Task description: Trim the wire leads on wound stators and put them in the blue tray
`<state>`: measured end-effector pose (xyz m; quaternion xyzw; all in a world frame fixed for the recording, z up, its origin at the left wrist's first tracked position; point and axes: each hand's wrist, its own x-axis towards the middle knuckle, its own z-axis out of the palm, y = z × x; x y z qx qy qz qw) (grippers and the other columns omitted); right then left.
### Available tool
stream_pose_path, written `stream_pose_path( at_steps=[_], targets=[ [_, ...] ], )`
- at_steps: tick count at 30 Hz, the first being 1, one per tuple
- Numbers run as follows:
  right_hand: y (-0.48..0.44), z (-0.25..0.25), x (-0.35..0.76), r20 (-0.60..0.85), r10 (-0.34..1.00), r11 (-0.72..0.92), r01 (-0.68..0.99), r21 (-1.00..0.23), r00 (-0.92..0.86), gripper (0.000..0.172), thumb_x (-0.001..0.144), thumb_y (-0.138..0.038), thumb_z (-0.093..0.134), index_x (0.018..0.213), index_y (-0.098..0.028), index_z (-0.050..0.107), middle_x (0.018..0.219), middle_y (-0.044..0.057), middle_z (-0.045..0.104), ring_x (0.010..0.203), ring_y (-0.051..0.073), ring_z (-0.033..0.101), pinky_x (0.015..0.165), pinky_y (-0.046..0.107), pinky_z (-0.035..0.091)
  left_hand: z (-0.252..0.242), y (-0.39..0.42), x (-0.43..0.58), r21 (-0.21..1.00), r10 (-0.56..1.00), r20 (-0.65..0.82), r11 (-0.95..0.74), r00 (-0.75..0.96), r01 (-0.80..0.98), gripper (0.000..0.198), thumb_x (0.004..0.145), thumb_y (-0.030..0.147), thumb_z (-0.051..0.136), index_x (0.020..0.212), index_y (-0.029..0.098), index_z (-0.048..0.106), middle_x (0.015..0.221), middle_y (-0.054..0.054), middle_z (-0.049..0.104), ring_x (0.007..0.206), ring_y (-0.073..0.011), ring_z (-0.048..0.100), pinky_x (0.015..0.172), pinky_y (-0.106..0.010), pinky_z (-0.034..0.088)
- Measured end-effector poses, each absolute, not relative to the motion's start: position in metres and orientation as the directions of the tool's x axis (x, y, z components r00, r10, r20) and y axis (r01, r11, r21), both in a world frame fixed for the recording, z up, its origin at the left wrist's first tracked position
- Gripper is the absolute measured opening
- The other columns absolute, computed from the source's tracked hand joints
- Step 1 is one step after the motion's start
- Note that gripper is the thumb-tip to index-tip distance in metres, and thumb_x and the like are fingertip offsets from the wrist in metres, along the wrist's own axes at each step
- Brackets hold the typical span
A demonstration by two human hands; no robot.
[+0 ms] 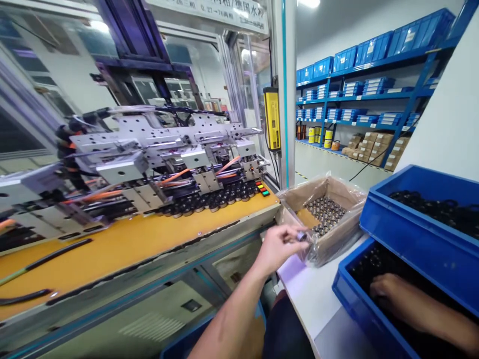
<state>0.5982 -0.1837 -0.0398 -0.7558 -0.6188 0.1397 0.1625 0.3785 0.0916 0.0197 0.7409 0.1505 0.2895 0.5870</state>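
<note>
My left hand (280,244) is beside the near-left corner of a plastic-lined cardboard box (348,224). Its thumb and fingers pinch a small metal cylindrical part (301,236). Rows of similar small round metal parts (326,212) stand inside the box. My right hand (389,290) reaches down into the lower blue bin (346,286), among small black parts (368,259) in shadow. Its fingers curl inward, and their tips are hidden, so what they hold, if anything, does not show.
Another blue bin (422,227) with black rings (437,204) is stacked above, overlapping the lower one. At left, a machine (179,154) stands over a yellow work surface (149,244) bearing several round black-and-metal parts (215,201) and coloured buttons (262,188). Blue shelving (370,67) stands behind.
</note>
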Motion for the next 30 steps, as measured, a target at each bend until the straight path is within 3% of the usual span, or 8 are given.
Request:
stream_pose_path(
  at_steps=[4,7,11,16,19,21,26,30],
  targets=[
    [-0.168,-0.013,0.588,0.150,0.985,-0.031,0.936,-0.352,0.089,0.024,0.083,-0.014,0.052,0.064,-0.018,0.065,0.066,0.005,0.067,0.062,0.017,0.063,0.060,0.025,0.047,0.003,0.042,0.295,0.968,0.593,0.247,-0.110,0.767,-0.227,0.053,0.059,0.057,0.089,0.059,0.016,0.055,0.094,-0.019,0.080,0.076,-0.0271,0.078,0.067,-0.036,0.061],
    [-0.161,0.020,0.577,0.238,0.964,-0.034,0.942,-0.334,0.119,0.025,0.090,-0.019,0.051,0.071,-0.016,0.067,0.074,0.008,0.066,0.070,0.018,0.062,0.069,0.029,0.050,0.003,0.019,0.260,0.958,0.605,0.249,-0.038,0.756,-0.285,0.047,0.057,0.049,0.093,0.059,0.016,0.058,0.084,-0.015,0.081,0.071,-0.0246,0.077,0.068,-0.035,0.061],
    [-0.148,0.063,0.538,0.344,0.931,0.002,0.939,-0.343,0.124,0.015,0.094,-0.026,0.060,0.091,-0.017,0.071,0.091,0.008,0.067,0.084,0.017,0.062,0.080,0.031,0.051,0.016,0.005,0.239,0.959,0.683,0.280,-0.174,0.675,-0.222,0.033,0.055,0.023,0.095,0.061,0.017,0.063,0.081,-0.009,0.080,0.072,-0.0184,0.074,0.068,-0.025,0.058],
    [-0.137,0.071,0.461,0.602,0.798,0.382,0.776,-0.502,-0.004,0.005,0.092,-0.017,0.067,0.095,-0.014,0.070,0.087,0.006,0.068,0.075,0.011,0.063,0.067,0.022,0.053,0.018,-0.008,0.235,0.943,0.749,0.333,-0.250,0.573,-0.221,0.037,0.056,0.018,0.094,0.085,0.020,0.070,0.084,-0.003,0.078,0.074,-0.0172,0.075,0.072,-0.025,0.060],
    [-0.143,0.057,0.435,0.603,0.797,0.448,0.694,-0.563,-0.025,0.006,0.093,-0.015,0.065,0.098,-0.014,0.068,0.088,0.007,0.070,0.078,0.012,0.066,0.068,0.022,0.056,0.012,-0.014,0.238,0.906,0.699,0.421,-0.359,0.578,-0.225,0.030,0.062,0.017,0.091,0.089,0.022,0.079,0.090,-0.003,0.075,0.068,-0.0119,0.069,0.065,-0.020,0.058],
    [-0.147,0.049,0.430,0.604,0.796,0.460,0.698,-0.549,-0.050,0.007,0.094,-0.014,0.063,0.099,-0.013,0.067,0.088,0.008,0.070,0.080,0.013,0.066,0.070,0.024,0.057,0.008,-0.016,0.241,0.915,0.698,0.402,-0.324,0.593,-0.238,0.026,0.063,0.016,0.090,0.087,0.022,0.081,0.092,-0.003,0.073,0.063,-0.0091,0.065,0.059,-0.018,0.056],
    [-0.148,0.042,0.432,0.640,0.766,0.474,0.723,-0.503,-0.057,0.008,0.091,-0.011,0.062,0.099,-0.012,0.065,0.087,0.008,0.067,0.077,0.012,0.063,0.068,0.023,0.056,0.001,-0.020,0.246,0.942,0.647,0.272,-0.030,0.712,-0.333,0.021,0.071,0.017,0.085,0.090,0.028,0.082,0.103,-0.005,0.075,0.079,-0.0169,0.075,0.075,-0.028,0.064],
    [-0.147,0.040,0.431,0.662,0.748,0.494,0.712,-0.499,-0.055,0.010,0.091,-0.010,0.061,0.100,-0.012,0.066,0.089,0.009,0.067,0.081,0.013,0.065,0.072,0.023,0.057,-0.002,-0.028,0.245,0.947,0.666,0.300,-0.120,0.683,-0.299,0.036,0.068,0.012,0.087,0.098,0.032,0.082,0.101,-0.003,0.078,0.076,-0.0161,0.078,0.073,-0.022,0.064]
  ],
)
